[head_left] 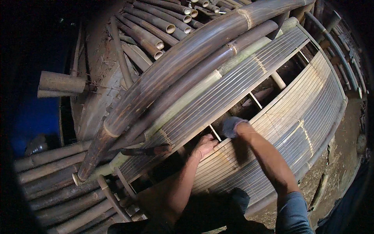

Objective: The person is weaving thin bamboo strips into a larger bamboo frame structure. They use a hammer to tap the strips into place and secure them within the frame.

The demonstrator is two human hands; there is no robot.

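My left hand (203,146) rests with curled fingers on the near edge of a slatted bamboo panel (280,128), beside a thin pale cross strip (214,133). My right hand (232,126) wears a grey glove and reaches into the dark gap between that panel and a second slatted bamboo panel (218,97); its fingers are hidden in the gap. A dark tool with a wooden handle (146,150) lies on the frame to the left of my left hand, untouched.
Thick dark bamboo poles (175,66) lie along the far panel. Cut bamboo tubes (156,23) are stacked behind, more poles (54,183) pile at the lower left. Bare earth floor (343,156) shows at the right.
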